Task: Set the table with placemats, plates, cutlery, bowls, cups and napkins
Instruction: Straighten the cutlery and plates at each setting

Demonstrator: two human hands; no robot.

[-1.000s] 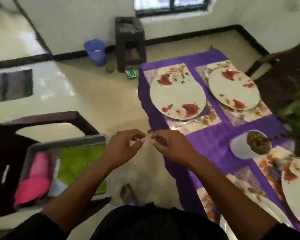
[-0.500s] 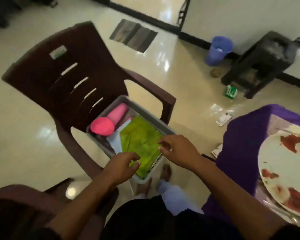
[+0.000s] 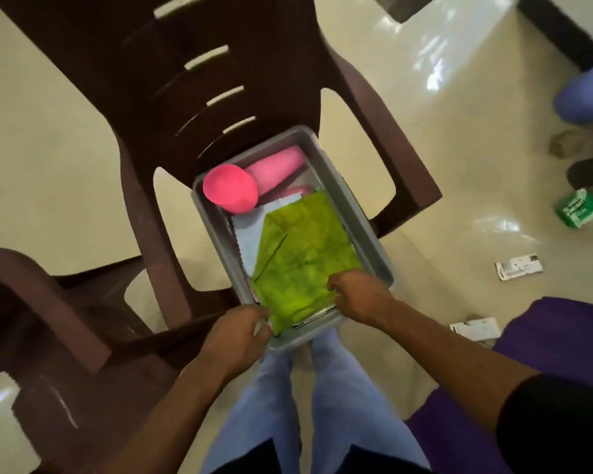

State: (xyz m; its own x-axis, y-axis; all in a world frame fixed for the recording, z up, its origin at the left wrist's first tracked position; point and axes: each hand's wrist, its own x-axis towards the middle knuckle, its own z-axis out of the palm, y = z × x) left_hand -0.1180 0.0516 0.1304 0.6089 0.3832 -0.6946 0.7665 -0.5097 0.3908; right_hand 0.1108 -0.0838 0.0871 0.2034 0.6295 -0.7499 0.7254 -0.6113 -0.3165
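Brown chair [image 3: 220,80] holds grey bin [image 3: 367,234]; both hands, left [image 3: 235,336] and right [image 3: 362,299], pinch green napkin [image 3: 302,258] at near edge (pink cups [image 3: 230,189] behind). Risk: lifting drags the papers underneath out.

Daylight is bright and diffuse. White glare patches lie on the glossy floor [image 3: 459,83] at upper right and beside the green box [image 3: 577,207]. Motion blur softens the chair [image 3: 220,63] slats and frame edges. Wide-angle distortion bends lines toward the corners. Shadows are soft under the tray [image 3: 367,234].
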